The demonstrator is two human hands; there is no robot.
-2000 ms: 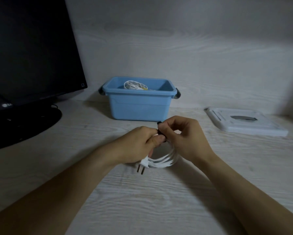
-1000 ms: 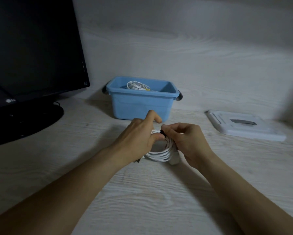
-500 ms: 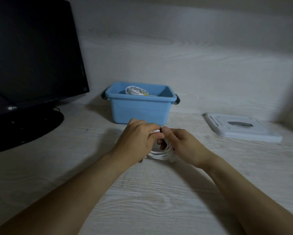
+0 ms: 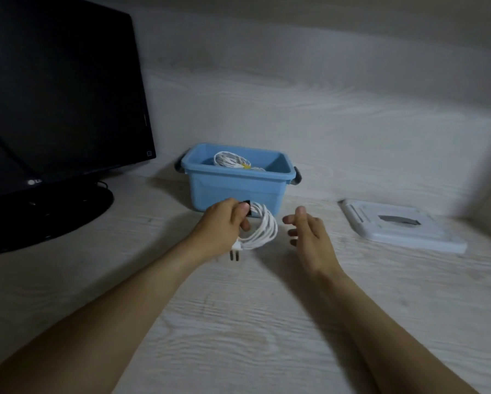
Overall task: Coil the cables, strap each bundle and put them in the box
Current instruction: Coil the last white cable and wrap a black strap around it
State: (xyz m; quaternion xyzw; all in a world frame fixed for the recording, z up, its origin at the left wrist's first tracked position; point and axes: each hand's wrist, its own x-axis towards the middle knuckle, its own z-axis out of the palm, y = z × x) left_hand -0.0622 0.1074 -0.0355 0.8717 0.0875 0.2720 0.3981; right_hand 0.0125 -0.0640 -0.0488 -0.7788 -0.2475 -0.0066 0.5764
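- The left hand [image 4: 224,226] holds a coiled white cable [image 4: 262,228] above a pale wood-grain tabletop [image 4: 238,336]; its grip is closed around the left side of the coil, thumb and fingers curled onto the loops.
- A black strap [image 4: 248,211] wraps the top of the coil, right at the thumb of that grip (whether it is fully fastened cannot be told).
- The cable's two-pin plug [image 4: 235,251] hangs just below the left grip, pins pointing down toward the tabletop.
- The right hand [image 4: 306,231] hovers just to the right of the coil, apart from it, its grip loose with the fingers spread and holding nothing.
- A light blue plastic box [image 4: 238,184] stands directly beyond the left grip, against the back wall, with dark latch handles at both ends.
- Inside the box lies another coiled white cable [image 4: 230,160], bound with a yellow tie [image 4: 247,166], toward the box's left side.
- Well to the right of the right grip, a flat white lid [image 4: 400,226] lies on the tabletop (it has a dark recess in its centre).
- Far to the left of the left grip stands a black monitor [image 4: 59,89], its screen dark, on a round black base [image 4: 48,214].
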